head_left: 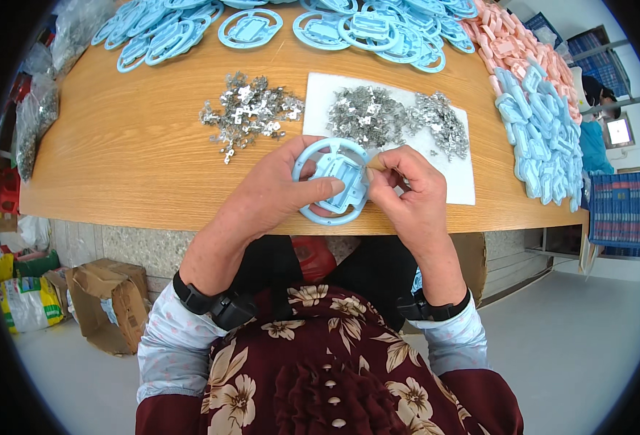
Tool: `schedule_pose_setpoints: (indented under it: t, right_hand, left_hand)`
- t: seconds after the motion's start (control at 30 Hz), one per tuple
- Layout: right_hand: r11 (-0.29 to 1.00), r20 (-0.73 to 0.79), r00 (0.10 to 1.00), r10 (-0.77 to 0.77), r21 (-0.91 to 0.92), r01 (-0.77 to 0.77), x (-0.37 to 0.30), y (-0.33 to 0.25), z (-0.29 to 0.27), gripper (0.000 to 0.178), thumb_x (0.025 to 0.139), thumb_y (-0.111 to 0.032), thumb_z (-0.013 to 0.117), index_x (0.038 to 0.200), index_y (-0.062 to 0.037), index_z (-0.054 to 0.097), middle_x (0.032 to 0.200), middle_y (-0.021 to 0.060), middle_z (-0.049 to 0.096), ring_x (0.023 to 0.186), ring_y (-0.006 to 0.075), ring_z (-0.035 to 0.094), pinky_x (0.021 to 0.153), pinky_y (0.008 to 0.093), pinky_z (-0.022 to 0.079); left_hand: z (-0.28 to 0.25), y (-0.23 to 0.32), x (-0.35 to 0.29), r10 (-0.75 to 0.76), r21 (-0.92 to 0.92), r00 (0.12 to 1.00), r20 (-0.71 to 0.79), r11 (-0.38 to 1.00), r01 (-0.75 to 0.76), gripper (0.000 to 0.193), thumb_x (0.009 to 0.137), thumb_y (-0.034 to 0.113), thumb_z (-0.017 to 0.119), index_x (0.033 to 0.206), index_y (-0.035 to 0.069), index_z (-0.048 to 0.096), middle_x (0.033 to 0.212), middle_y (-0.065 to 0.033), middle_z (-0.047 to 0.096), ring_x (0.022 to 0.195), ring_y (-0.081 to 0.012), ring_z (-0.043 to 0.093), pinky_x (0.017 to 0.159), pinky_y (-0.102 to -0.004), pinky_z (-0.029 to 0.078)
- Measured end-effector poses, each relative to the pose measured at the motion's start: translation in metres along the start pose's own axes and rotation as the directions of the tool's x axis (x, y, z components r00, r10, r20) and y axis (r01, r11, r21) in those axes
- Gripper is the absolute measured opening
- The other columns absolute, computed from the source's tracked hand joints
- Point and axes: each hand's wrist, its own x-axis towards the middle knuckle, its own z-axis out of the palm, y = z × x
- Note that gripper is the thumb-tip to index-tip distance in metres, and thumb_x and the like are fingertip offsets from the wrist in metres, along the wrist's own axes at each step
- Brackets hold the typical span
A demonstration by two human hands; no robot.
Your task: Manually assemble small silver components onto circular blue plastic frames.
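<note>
My left hand [273, 185] grips a light blue plastic toy steering wheel [346, 175], thumb laid over its middle and fingers round behind the rim. A rectangular recessed compartment shows at the wheel's centre. At the wheel's right edge, my right hand [414, 192] is closed in a pinch, its fingertips against the rim. Something tan covers or sits at a fingertip there. Whatever the pinch holds is too small to make out. Just beyond the wheel, small metal clips lie in a heap [367, 116] on a white sheet [429, 177].
More metal pieces form a pile [247, 109] on the wooden table [131, 145] and another pile [442, 127] on the sheet. Blue wheels [251, 29] fill the far edge. Blue parts [541, 138] and pink parts [516, 47] crowd the right. A cardboard box [110, 304] stands on the floor.
</note>
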Motion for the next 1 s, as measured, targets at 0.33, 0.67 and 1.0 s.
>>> schedule_pose_setpoints:
  t: [0.33, 0.67, 1.0]
  right_hand:
    - [0.962, -0.022, 0.988, 0.152, 0.231, -0.143, -0.012, 0.008, -0.008, 0.011, 0.085, -0.006, 0.072, 0.093, -0.0034, 0.064, 0.091, -0.0014, 0.062, 0.075, 0.0061, 0.053, 0.064, 0.0223, 0.043]
    - [0.776, 0.298, 0.916, 0.269, 0.496, -0.389, -0.034, -0.007, -0.002, 0.008, 0.088, -0.004, 0.068, 0.090, -0.0025, 0.061, 0.092, -0.0040, 0.055, 0.077, 0.0037, 0.046, 0.069, 0.0210, 0.039]
    - [0.990, 0.422, 0.900, -0.113, 0.120, 0.068, -0.001, -0.027, -0.041, 0.016, 0.073, -0.001, 0.071, 0.087, -0.0035, 0.063, 0.098, 0.0019, 0.066, 0.077, 0.0096, 0.054, 0.064, 0.0263, 0.043]
  left_hand:
    - [0.002, -0.002, -0.001, 0.062, -0.115, 0.997, -0.050, 0.991, -0.067, 0.060, 0.088, 0.009, 0.074, 0.138, -0.001, 0.044, 0.121, -0.0089, 0.062, 0.108, -0.0155, 0.061, 0.090, -0.0298, 0.054]
    - [0.017, -0.003, -0.007, 0.181, -0.264, 0.969, -0.168, 0.939, -0.221, 0.063, 0.087, 0.015, 0.078, 0.139, 0.004, 0.046, 0.121, -0.0069, 0.061, 0.111, -0.0145, 0.059, 0.096, -0.0292, 0.048]
    - [-0.003, 0.054, 0.002, -0.053, 0.607, 0.959, 0.279, 0.783, -0.133, 0.048, 0.086, 0.013, 0.076, 0.128, 0.006, 0.055, 0.103, -0.0025, 0.066, 0.094, -0.0076, 0.060, 0.082, -0.0237, 0.050]
